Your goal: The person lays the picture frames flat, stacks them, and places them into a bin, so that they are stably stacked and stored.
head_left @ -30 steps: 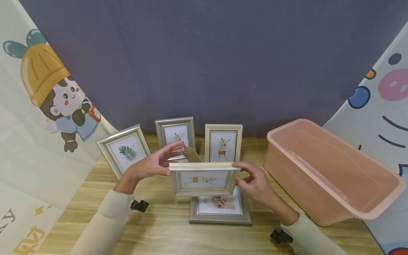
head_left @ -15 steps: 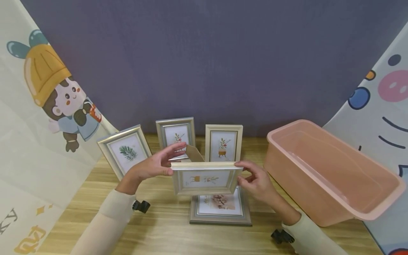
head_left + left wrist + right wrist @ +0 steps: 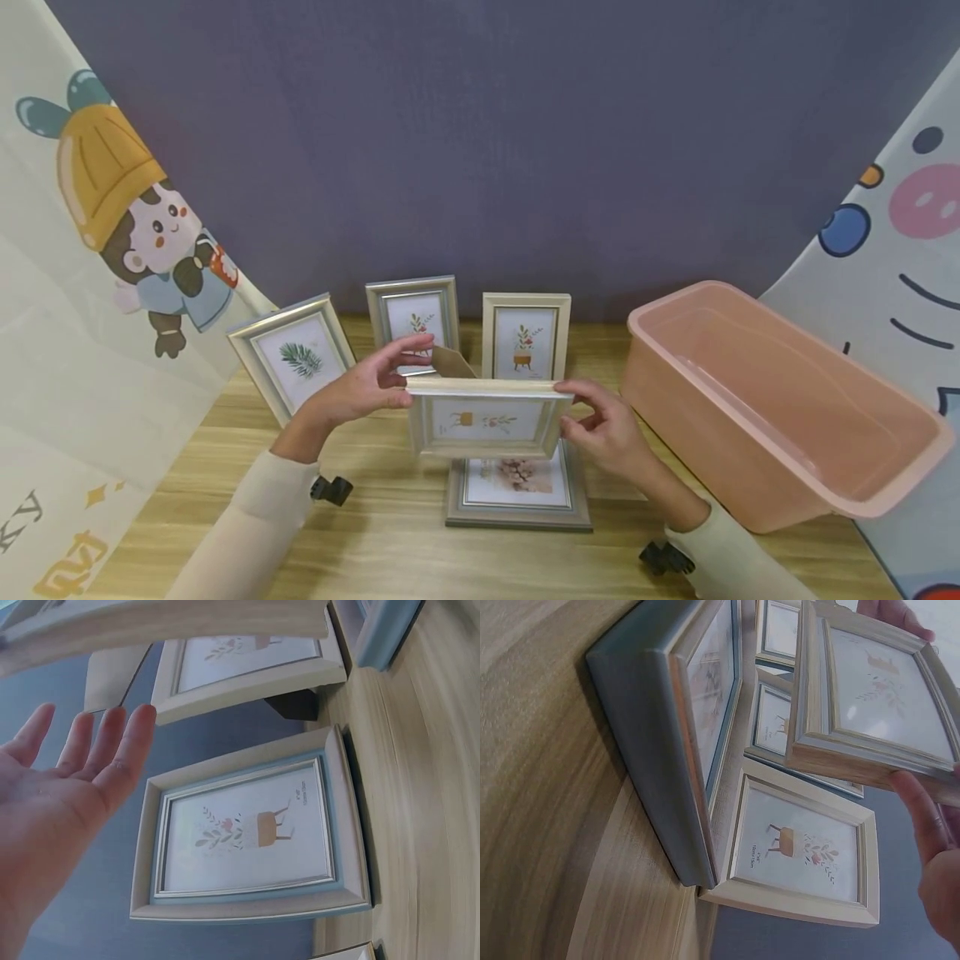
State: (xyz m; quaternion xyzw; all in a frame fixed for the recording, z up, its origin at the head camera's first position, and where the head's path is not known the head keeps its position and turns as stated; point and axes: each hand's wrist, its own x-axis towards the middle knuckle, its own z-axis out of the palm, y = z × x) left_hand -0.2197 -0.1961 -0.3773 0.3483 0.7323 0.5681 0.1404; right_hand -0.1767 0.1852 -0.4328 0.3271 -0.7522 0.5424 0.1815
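Note:
A cream picture frame (image 3: 491,418) is raised above the table, turned sideways so its potted-plant print lies on its side. Its cardboard back stand (image 3: 453,362) sticks out behind. My right hand (image 3: 609,427) pinches the frame's right end, index finger on the top edge and thumb lower at the side. At the left end, the thumb of my left hand (image 3: 358,390) touches the frame, while its other fingers reach behind, extended in the left wrist view. Below lies a larger grey-brown picture frame (image 3: 519,492) with a pink blossom picture, partly covered by the raised one.
Three frames stand at the back: a silver-gold frame with a green leaf (image 3: 300,360), a grey-gold frame (image 3: 411,312) and a cream frame (image 3: 525,337). A pink plastic bin (image 3: 720,450) stands at the right. Behind the wooden table (image 3: 375,550) rises a dark wall (image 3: 480,167).
The raised frame has shifted slightly to the right with both hands and tilted a little. The standing frames and the bin have not moved.

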